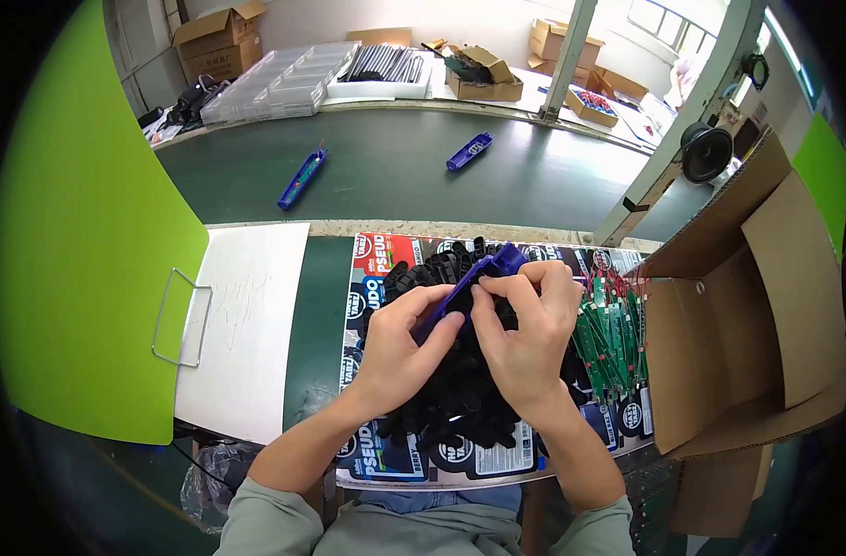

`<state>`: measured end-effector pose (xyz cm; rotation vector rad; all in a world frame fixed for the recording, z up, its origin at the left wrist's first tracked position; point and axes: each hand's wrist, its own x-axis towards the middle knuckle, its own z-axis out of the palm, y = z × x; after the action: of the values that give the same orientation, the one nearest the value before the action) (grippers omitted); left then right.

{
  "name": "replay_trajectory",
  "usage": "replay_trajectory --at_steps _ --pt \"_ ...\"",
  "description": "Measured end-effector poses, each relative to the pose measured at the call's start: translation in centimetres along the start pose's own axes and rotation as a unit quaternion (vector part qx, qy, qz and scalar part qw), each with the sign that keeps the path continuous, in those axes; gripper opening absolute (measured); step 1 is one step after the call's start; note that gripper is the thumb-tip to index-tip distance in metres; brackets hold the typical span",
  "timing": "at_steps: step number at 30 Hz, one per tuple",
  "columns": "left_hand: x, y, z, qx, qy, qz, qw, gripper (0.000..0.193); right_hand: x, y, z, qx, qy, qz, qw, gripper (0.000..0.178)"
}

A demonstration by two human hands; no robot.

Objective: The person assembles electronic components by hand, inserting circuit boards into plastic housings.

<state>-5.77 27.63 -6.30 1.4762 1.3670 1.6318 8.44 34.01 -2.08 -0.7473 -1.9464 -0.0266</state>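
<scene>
Shell btwn both hands, long axis diagonal

Blue half-shell [483, 270] is held above the pile of black plastic parts [451, 394], approx. center of the printed worktop sheet [571, 456]. Long axis runs from near-L to far-R. L hand [395, 347] has the near end, pinched btwn thumb & index. R hand [532, 324] is at the far end: thumb & index tips close together at the shell's R edge; can't tell if there's a small part btwn them. Both hands touch the shell, so neither is nearer overall; R is closer to the far tip, L to the near one.

Room: black parts lie right under the hands, so low clearance looks tight. Green circuit boards w/ red wires [613, 334] sit just R of the R hand, then the open cardboard box [706, 347] walls off that side. L of the sheet there's a bare green strip, then white board [247, 343]. Beyond the far ledge, green belt [386, 167] has open space btwn two more blue shells, one L [302, 181], one R [469, 151].
</scene>
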Motion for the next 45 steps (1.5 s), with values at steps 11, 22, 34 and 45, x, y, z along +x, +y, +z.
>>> replay_trajectory --at_steps 11,22,34,45 --pt "-0.1 1.1 0.0 0.194 0.028 0.164 0.967 0.021 -0.6 1.7 -1.3 0.224 -0.098 0.239 0.94 0.055" --pt "-0.6 0.3 0.3 0.038 0.03 -0.011 0.999 0.016 -5.4 10.6 -8.3 -0.231 -0.236 0.117 0.937 0.02" --pt "-0.5 -0.2 -0.1 0.001 0.037 -0.053 0.998 0.02 -4.5 10.1 -9.3 -0.049 -0.192 0.307 0.931 0.022" --pt "-0.2 -0.4 -0.6 -0.091 -0.006 -0.115 0.989 0.022 -2.2 10.8 -10.9 0.141 -0.112 0.337 0.924 0.027"
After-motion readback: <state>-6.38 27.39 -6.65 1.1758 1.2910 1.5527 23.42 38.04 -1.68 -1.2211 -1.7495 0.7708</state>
